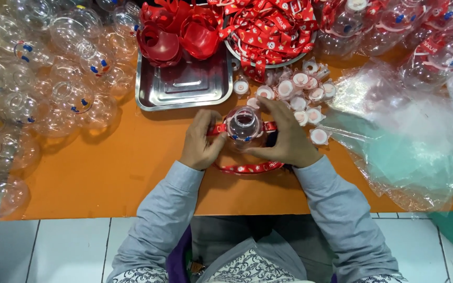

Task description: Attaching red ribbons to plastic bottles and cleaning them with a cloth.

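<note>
Clear round plastic bottle (244,126), glossy, open mouth facing up, blue and red dots printed on its shell, sits at table centre between both hands. Left hand (201,142) closed on the bottle's left side, thumb and fingers pinching a red patterned strap (248,168) where it meets the neck. Right hand (288,137) wrapped round the bottle's right side, fingers curled tight on it. Strap is flat woven ribbon, loops down near the person, under the wrists. Grey long sleeves on both arms.

Just right and far of the bottle: cluster of small white caps (304,95), round, pinkish tops, matte plastic. Far centre: rectangular steel tray (184,88), shiny, stepped rim, with red plastic cups (178,35) piled at its far end. Beside it a round metal bowl (273,64) heaped with more red straps. Left: big pile of clear bottles (38,78), same printed dots. Right: crinkled clear plastic bags (405,136), more strapped bottles far right.

Surface: orange table (106,178), smooth, matte. Near edge meets white tiled floor (53,246), dark grout lines.
</note>
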